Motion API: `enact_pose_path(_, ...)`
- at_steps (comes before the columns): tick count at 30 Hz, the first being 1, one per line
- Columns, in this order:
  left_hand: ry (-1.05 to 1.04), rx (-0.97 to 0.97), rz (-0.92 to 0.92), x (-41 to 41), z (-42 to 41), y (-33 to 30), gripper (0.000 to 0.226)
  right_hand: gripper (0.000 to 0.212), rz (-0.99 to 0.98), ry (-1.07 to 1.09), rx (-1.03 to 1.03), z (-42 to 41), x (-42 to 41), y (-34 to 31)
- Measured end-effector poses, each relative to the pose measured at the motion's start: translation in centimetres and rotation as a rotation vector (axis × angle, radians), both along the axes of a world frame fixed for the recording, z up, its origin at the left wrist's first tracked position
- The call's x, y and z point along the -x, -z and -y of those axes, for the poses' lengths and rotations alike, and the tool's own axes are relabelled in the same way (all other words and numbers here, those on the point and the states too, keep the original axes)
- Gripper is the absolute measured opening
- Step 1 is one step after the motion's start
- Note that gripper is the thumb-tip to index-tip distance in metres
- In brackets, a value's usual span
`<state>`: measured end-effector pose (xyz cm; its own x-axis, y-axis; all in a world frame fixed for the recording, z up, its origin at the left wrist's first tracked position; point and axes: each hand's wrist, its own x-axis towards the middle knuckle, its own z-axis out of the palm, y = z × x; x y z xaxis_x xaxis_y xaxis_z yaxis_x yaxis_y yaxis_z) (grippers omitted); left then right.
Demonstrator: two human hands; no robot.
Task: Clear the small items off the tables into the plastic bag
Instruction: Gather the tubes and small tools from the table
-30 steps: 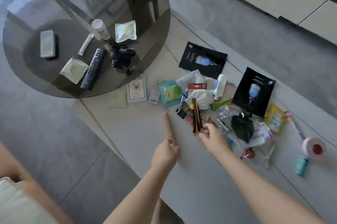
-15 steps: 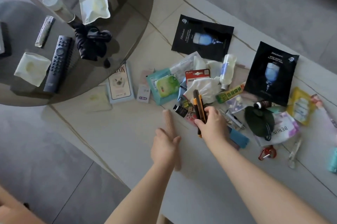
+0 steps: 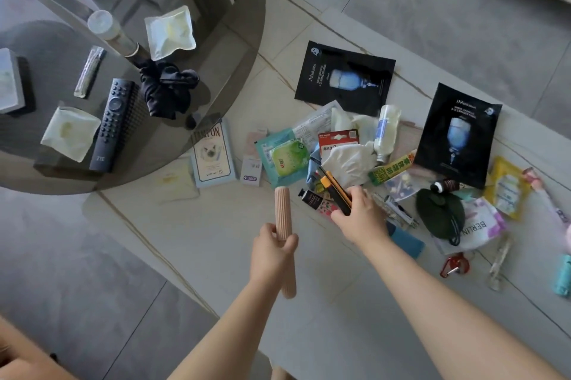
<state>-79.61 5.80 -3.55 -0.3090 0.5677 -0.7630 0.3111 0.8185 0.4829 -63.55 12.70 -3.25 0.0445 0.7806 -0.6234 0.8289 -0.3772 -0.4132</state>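
My left hand grips a ribbed pink tube upright over the pale stone table. My right hand is closed on a yellow-and-black utility knife at the near edge of a heap of small items. The heap holds a crumpled white plastic bag, a green wipes pack, a clear bottle, a dark green pouch and sachets. Two black mask packets lie behind it.
A round smoked-glass table overlaps the stone one at left, carrying a black remote, a black scrunchie, two pale sachets, a stick pack and a capped bottle. A red carabiner and teal item lie right. Grey floor surrounds.
My right hand has closed around the utility knife and lifted its near end off the heap. The view has moved closer and lower. My left hand still holds the pink tube.
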Motion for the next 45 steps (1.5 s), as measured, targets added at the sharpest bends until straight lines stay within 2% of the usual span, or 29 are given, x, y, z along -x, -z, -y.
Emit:
enact_pose_path(2, -0.068, -0.011, 0.04, 0.5, -0.5, 0.0, 0.025, 0.031, 0.013, -0.017, -0.032, 0.0, 0.7, 0.4)
enact_pose_path(7, -0.119, -0.032, 0.069, 1.2, -1.5, 0.4, 0.026, 0.04, 0.166, 0.003, -0.053, 1.3, 2.5, 1.9)
enact_pose_path(10, -0.132, -0.084, 0.016, 1.7, -2.5, 0.2, 0.013, 0.042, 0.179, 0.023, -0.038, 2.1, 2.7, 2.5)
enact_pose_path(13, -0.14, -0.141, -0.09, 2.7, -4.6, -0.5, 0.006, 0.029, -0.002, 0.11, 0.036, 2.3, 2.3, 2.6)
enact_pose_path(16, -0.154, -0.168, -0.177, 3.6, -7.2, -1.0, 0.015, 0.019, -0.192, 0.27, 0.093, 2.2, 1.7, 2.7)
enact_pose_path(22, -0.027, -0.101, -0.342, 4.2, -11.2, 0.0, 0.035, 0.029, -0.429, 0.553, 0.213, 1.2, 0.7, 3.5)
enact_pose_path(26, 0.056, -0.111, -0.4, 4.0, -11.4, 1.4, 0.043, 0.029, -0.552, 0.606, 0.233, 0.9, 0.7, 3.5)
enact_pose_path(30, 0.043, -0.072, -0.405, 3.9, -10.6, 1.9, 0.051, 0.028, -0.591, 0.577, 0.238, 1.0, 1.0, 3.2)
enact_pose_path(34, -0.039, -0.012, -0.302, 3.9, -8.7, 1.4, 0.05, 0.026, -0.617, 0.542, 0.234, 1.3, 1.2, 2.4)
enact_pose_path(41, -0.425, -0.04, 0.079, 3.0, -3.9, -1.7, 0.026, 0.022, -0.634, 0.5, 0.277, 2.2, 1.7, -1.1)
enact_pose_path(45, -0.632, -0.02, 0.259, 2.9, -1.1, -5.0, 0.022, 0.019, -0.645, 0.464, 0.305, 3.4, 2.6, -4.3)
